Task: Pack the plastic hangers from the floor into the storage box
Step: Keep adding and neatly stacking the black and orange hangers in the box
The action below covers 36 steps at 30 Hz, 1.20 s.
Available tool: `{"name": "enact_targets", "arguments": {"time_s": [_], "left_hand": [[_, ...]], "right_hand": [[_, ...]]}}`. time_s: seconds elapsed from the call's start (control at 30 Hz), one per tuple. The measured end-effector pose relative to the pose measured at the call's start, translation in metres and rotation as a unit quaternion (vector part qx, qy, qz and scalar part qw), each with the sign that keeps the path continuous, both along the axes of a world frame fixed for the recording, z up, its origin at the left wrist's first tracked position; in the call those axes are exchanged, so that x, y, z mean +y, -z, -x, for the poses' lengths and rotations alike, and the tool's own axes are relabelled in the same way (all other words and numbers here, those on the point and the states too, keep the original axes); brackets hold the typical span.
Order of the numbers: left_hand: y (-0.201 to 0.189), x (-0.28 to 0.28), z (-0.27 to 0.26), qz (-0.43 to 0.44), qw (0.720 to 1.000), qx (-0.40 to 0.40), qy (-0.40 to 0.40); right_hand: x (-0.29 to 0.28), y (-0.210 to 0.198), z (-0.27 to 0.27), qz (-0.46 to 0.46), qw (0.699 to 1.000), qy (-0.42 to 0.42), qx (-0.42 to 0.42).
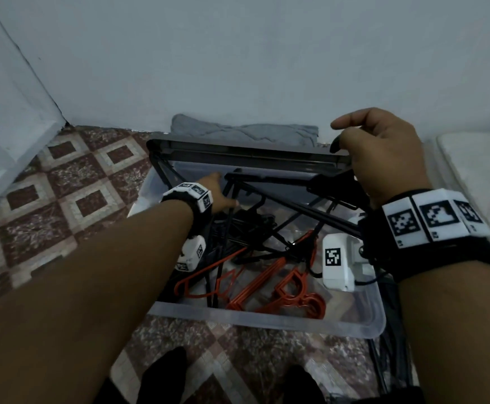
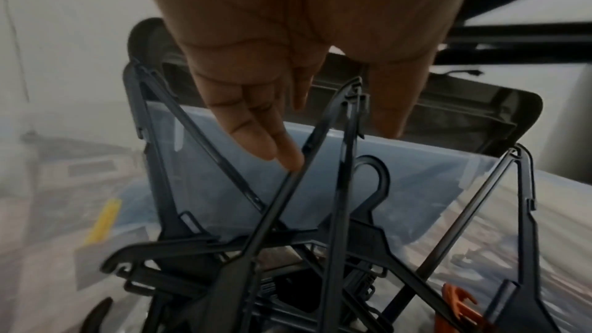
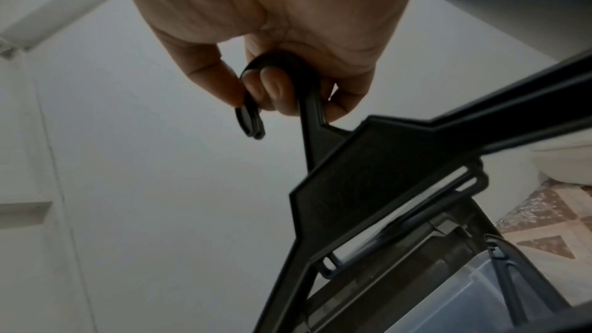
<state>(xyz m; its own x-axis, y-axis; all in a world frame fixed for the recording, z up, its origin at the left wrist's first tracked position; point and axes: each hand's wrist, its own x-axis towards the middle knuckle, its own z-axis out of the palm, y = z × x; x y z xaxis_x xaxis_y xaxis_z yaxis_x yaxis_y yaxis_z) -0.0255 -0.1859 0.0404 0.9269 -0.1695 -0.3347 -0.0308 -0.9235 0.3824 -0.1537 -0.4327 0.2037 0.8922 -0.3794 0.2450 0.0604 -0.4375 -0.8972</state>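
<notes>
The right hand [image 1: 383, 158] holds a black hanger [image 3: 378, 176] by its hook, fingers [image 3: 272, 90] curled round the loop and neck, so this grip is closed on the hanger. It hangs above the far right corner of the storage box [image 1: 267, 319], its arms sloping down over the opening. The left hand [image 1: 217, 191] reaches into the box with its fingers [image 2: 281, 146] straight and relaxed; one fingertip looks to rest on the arm of an upright black hanger [image 2: 275, 212], and that grip holds nothing.

These hangers look light and stiff, made of thin moulded plastic with notches and crossbars that catch on one another. The hook is a sound place to hold a single one. The thick neck below it would give more control over turning. The smooth plastic could twist in a loose hold, and the thin arms may snap if forced down against the pile.

The box is clear plastic and stands on the tiled floor [image 1: 62, 182], with its dark lid [image 1: 238, 153] propped open at the far side against the wall. Inside lies a tangle of black hangers [image 1: 243, 225], several standing on end, and orange hangers [image 1: 281, 290] lying flatter at the near side. A grey cloth [image 1: 238, 131] sits behind the lid.
</notes>
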Motion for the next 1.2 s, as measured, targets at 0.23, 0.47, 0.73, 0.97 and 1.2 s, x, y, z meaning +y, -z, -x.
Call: {"name": "enact_targets", "arguments": {"time_s": [0.23,0.47,0.73,0.97,1.2], "left_hand": [[0.018,-0.014,-0.004,-0.049,0.998,-0.031,-0.028],[-0.039,0.057,0.009,-0.033,0.992,-0.116,-0.042],[-0.088,0.086,0.058,0.095,0.99,-0.105,0.002],[-0.098,0.084,0.071,0.186,0.969,-0.145,-0.077],[-0.105,0.081,0.071,0.222,0.97,-0.094,0.031]], "right_hand": [[-0.005,-0.004,-0.001,-0.057,0.995,0.043,-0.074],[-0.01,-0.006,0.001,-0.07,0.992,0.09,-0.061],[-0.007,0.0,0.0,-0.023,0.996,0.084,-0.01],[-0.009,0.005,0.0,-0.001,0.997,0.07,-0.011],[-0.01,0.01,-0.008,0.006,0.997,0.081,-0.007]]}}
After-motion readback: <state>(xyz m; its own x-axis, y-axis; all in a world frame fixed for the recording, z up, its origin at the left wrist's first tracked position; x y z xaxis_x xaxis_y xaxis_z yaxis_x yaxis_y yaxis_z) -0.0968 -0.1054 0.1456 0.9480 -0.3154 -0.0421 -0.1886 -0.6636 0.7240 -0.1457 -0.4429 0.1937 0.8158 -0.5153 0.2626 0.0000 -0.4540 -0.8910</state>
